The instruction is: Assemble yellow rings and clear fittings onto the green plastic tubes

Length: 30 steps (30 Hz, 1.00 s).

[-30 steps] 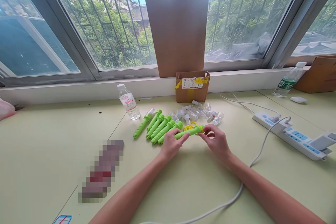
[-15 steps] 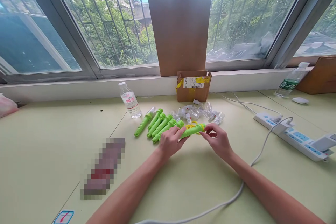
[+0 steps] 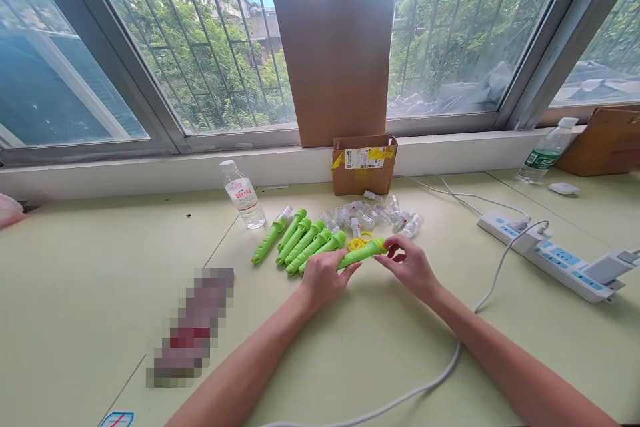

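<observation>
A green tube [image 3: 361,254] lies slanted between my hands. My left hand [image 3: 325,273] is closed round its lower left end. At its upper right end, where a yellow ring [image 3: 383,245] sits, the fingers of my right hand [image 3: 409,265] pinch the tip. Several more green tubes [image 3: 300,240] lie side by side to the left, and the leftmost one [image 3: 269,241] has a clear piece at its top. Loose yellow rings [image 3: 357,241] lie just behind the held tube. Behind them are several clear plastic pieces with white parts [image 3: 370,215].
A cardboard box [image 3: 364,177] stands at the back, with a water bottle [image 3: 243,195] to its left. On the right are a power strip [image 3: 550,257], a white cable [image 3: 453,367] and another bottle [image 3: 543,153]. A blurred dark object [image 3: 195,327] lies front left.
The whole view has shifted slightly. Both hands stay on the green tube, with little visible movement of the fingers.
</observation>
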Motion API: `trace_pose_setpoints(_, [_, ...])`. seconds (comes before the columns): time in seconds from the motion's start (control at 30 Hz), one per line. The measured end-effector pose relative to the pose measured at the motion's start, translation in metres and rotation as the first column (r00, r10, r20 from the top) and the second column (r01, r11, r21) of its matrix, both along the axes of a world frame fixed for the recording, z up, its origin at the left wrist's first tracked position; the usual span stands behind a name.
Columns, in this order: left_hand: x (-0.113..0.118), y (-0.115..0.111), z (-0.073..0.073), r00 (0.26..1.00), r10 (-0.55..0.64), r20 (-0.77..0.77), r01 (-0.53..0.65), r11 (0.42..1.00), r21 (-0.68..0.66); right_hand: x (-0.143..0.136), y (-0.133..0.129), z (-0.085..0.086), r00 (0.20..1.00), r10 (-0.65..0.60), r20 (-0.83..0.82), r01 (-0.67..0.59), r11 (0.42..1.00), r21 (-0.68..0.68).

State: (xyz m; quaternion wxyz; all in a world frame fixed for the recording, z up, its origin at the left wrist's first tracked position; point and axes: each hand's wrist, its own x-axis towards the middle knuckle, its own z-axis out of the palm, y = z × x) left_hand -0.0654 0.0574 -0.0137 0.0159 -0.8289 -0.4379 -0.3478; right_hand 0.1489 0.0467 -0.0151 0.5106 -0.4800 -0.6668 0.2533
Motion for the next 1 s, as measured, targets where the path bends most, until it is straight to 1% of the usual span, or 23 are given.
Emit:
trace_pose_setpoints(0.13, [0.0009,-0.0004,0.0029,0.999,0.035,0.041,-0.029,0.990,-0.140,0.0008,0.0013,-0.0008,1.000,0.015,0.023,-0.015,1.000,0.007])
trace_pose_setpoints(0.23, [0.0017,-0.0004,0.0054,0.996,0.058,0.062,-0.044,0.977,-0.208,-0.0002,0.0013,-0.0021,1.000,0.001,0.029,-0.002,0.999,0.039])
trace_pose_setpoints(0.4, [0.0029,0.0003,0.0074,0.991,0.051,0.124,-0.011,0.955,-0.297,-0.0035,-0.0022,-0.0012,0.999,-0.030,0.013,0.029,0.993,0.116])
trace_pose_setpoints(0.57, [0.0035,0.0011,0.0069,0.985,0.037,0.169,0.023,0.942,-0.335,-0.0042,-0.0047,0.0014,0.999,-0.045,0.006,0.044,0.986,0.160])
trace_pose_setpoints(0.77, [0.0033,0.0031,0.0048,0.967,0.002,0.255,0.081,0.946,-0.314,-0.0035,-0.0041,0.0002,0.997,-0.073,0.011,0.070,0.980,0.188])
trace_pose_setpoints(0.9, [0.0032,0.0032,0.0021,0.962,-0.037,0.271,0.097,0.972,-0.212,-0.0034,-0.0045,0.0014,0.997,-0.078,0.009,0.075,0.982,0.173])
trace_pose_setpoints(1.0, [0.0028,0.0026,0.0008,0.969,-0.026,0.245,0.059,0.990,-0.131,-0.0032,-0.0056,0.0039,0.997,-0.074,0.001,0.073,0.986,0.149])
